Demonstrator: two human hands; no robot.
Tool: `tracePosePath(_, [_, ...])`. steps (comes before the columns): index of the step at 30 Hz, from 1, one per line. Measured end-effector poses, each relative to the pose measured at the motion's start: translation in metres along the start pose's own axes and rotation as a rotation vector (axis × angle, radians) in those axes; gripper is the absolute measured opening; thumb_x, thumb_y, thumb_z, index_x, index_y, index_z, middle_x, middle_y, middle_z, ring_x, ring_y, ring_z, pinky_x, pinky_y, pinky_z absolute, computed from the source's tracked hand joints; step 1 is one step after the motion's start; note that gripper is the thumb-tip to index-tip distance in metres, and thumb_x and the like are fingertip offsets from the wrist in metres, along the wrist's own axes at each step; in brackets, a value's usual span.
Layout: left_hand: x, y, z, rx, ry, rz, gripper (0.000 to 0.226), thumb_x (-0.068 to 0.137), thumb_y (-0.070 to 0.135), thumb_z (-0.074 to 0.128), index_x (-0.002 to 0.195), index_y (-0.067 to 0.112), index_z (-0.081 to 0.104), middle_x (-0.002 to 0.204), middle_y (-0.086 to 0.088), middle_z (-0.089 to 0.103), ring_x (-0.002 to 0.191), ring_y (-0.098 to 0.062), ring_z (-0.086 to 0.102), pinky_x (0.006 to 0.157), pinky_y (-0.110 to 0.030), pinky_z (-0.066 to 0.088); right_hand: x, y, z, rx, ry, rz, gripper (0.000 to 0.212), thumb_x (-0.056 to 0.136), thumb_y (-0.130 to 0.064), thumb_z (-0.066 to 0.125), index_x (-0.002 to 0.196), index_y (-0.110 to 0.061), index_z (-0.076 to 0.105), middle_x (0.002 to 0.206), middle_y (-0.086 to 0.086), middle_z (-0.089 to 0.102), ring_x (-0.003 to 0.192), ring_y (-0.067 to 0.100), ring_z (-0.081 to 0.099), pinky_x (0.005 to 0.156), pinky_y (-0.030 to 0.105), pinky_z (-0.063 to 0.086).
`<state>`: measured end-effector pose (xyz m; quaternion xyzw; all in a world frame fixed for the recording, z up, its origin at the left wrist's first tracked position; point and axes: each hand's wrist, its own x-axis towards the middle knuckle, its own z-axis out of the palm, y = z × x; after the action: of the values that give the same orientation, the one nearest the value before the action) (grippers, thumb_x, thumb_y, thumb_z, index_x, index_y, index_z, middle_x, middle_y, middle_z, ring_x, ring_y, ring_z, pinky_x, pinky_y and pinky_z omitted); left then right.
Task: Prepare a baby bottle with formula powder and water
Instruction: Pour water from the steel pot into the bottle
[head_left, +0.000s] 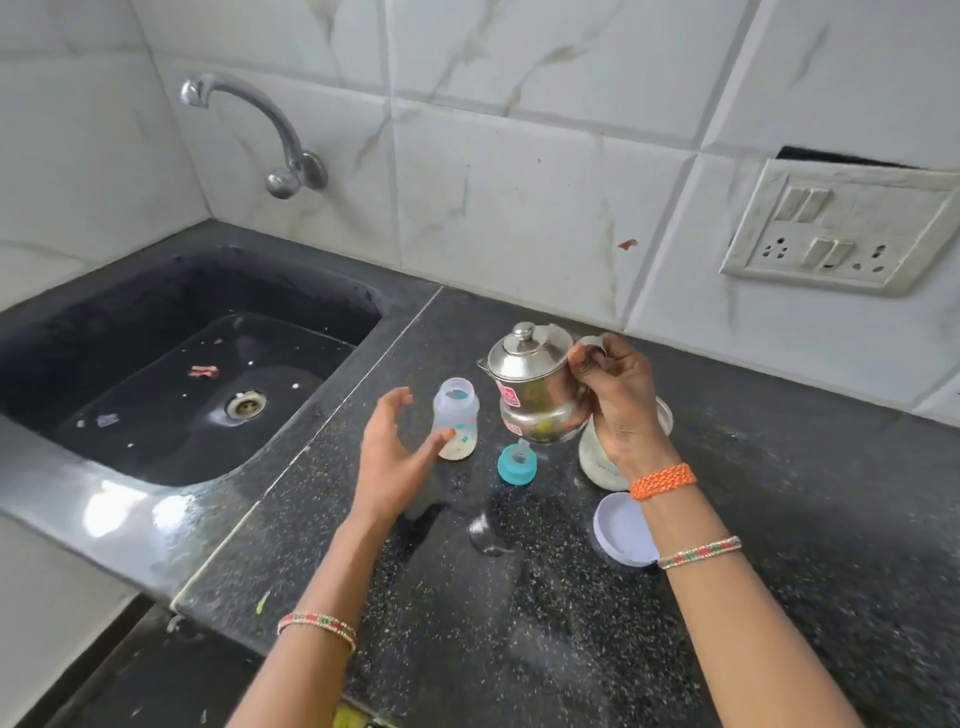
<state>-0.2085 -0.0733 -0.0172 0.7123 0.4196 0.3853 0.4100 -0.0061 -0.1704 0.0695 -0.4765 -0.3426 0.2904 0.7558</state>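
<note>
The left hand (389, 457) hangs with fingers spread and relaxed, holding nothing, its fingertips just beside the open baby bottle (457, 421) but not clearly touching it. The bottle stands upright on the dark tabletop (779, 493) with pale powder in its bottom and no top on. If that hand does not steady it, a nudge from the pot could tip it and spill the powder.

Just right of the bottle, the steel pot (535, 389) is lifted off the tabletop, lid on, leaning slightly toward the bottle. The bottle's mouth is narrow, so a fast pour would likely splash past it, and the lid might slip off when tilted further.

The blue bottle top (514, 464) lies below the pot. The right hand (618, 400) is curled round the pot's handle, a firm grip, so the bottle sits well left of this hand. Behind that wrist stand a white jar (597, 462) and its lid (621, 530).
</note>
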Motion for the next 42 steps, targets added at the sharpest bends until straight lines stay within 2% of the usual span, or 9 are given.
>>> tracePosePath(7, [0.007,-0.019,0.025,0.142,-0.158,0.0,0.057,0.074,0.046,0.071,0.124,0.025,0.054,0.115,0.012,0.064,0.104,-0.012,0.062,0.092,-0.034,0.048,0.007,0.012,0.0,-0.182,-0.076,-0.01,0.043,0.066,-0.026,0.08,0.066,0.001,0.047,0.068,0.012,0.038,0.076,0.009,0.062,0.071,0.018,0.05])
tracePosePath(11, [0.007,-0.024,0.025,0.18,-0.145,0.028,0.057,0.07,0.054,0.068,0.119,0.028,0.058,0.109,0.009,0.069,0.094,-0.011,0.062,0.09,-0.044,0.048,0.009,0.009,0.003,-0.234,-0.119,-0.013,0.041,0.071,-0.016,0.078,0.055,-0.02,0.04,0.073,0.009,0.045,0.103,0.018,0.067,0.08,0.021,0.049])
tracePosePath(14, [0.008,-0.026,0.025,0.209,-0.153,0.057,0.057,0.07,0.055,0.071,0.12,0.031,0.058,0.108,0.009,0.07,0.093,-0.012,0.062,0.089,-0.043,0.049,0.012,0.004,0.006,-0.367,-0.127,-0.011,0.041,0.079,0.004,0.069,0.056,-0.012,0.039,0.051,-0.018,0.051,0.087,-0.004,0.066,0.068,0.013,0.047])
tracePosePath(18, [0.009,-0.029,0.025,0.208,-0.143,0.072,0.056,0.071,0.055,0.072,0.12,0.032,0.059,0.107,0.011,0.07,0.091,-0.012,0.061,0.087,-0.042,0.049,0.016,-0.003,0.009,-0.471,-0.154,-0.051,0.02,0.08,0.006,0.067,0.066,0.003,0.053,0.049,-0.02,0.057,0.067,-0.013,0.059,0.058,0.008,0.043])
tracePosePath(20, [0.009,-0.028,0.025,0.206,-0.137,0.08,0.055,0.072,0.052,0.072,0.121,0.03,0.059,0.107,0.01,0.07,0.087,-0.009,0.059,0.088,-0.042,0.048,0.018,-0.007,0.011,-0.485,-0.176,-0.064,0.021,0.079,0.005,0.068,0.067,0.012,0.053,0.049,-0.016,0.056,0.068,-0.013,0.06,0.054,0.009,0.043])
tracePosePath(24, [0.007,-0.023,0.024,0.211,-0.133,0.082,0.057,0.075,0.045,0.073,0.128,0.03,0.056,0.112,0.006,0.07,0.081,-0.008,0.053,0.091,-0.039,0.044,0.019,-0.014,0.015,-0.505,-0.215,-0.072,0.034,0.078,0.0,0.071,0.058,-0.008,0.046,0.063,-0.001,0.066,0.074,-0.008,0.065,0.047,0.008,0.041])
tracePosePath(27, [0.007,-0.024,0.024,0.209,-0.148,0.075,0.06,0.076,0.043,0.073,0.131,0.03,0.054,0.116,0.004,0.069,0.095,-0.019,0.061,0.098,-0.032,0.035,0.017,-0.016,0.017,-0.533,-0.223,-0.05,0.034,0.079,0.001,0.071,0.057,-0.011,0.047,0.058,-0.019,0.066,0.063,-0.011,0.061,0.046,0.005,0.04])
tracePosePath(36, [0.008,-0.022,0.023,0.228,-0.155,0.082,0.064,0.072,0.045,0.076,0.13,0.028,0.054,0.12,0.004,0.066,0.105,-0.017,0.057,0.094,-0.038,0.043,0.014,-0.021,0.015,-0.538,-0.192,-0.095,0.028,0.08,-0.003,0.071,0.065,0.008,0.051,0.048,-0.019,0.054,0.058,-0.008,0.054,0.048,0.023,0.041])
tracePosePath(42, [0.011,-0.03,0.028,0.447,-0.212,0.078,0.081,0.057,0.06,0.079,0.118,0.016,0.047,0.121,-0.002,0.05,0.119,-0.022,0.039,0.098,-0.032,0.036,0.016,-0.026,0.014,-0.533,-0.183,-0.107,0.041,0.079,-0.01,0.074,0.053,-0.017,0.042,0.048,-0.014,0.043,0.061,0.014,0.053,0.049,0.027,0.037])
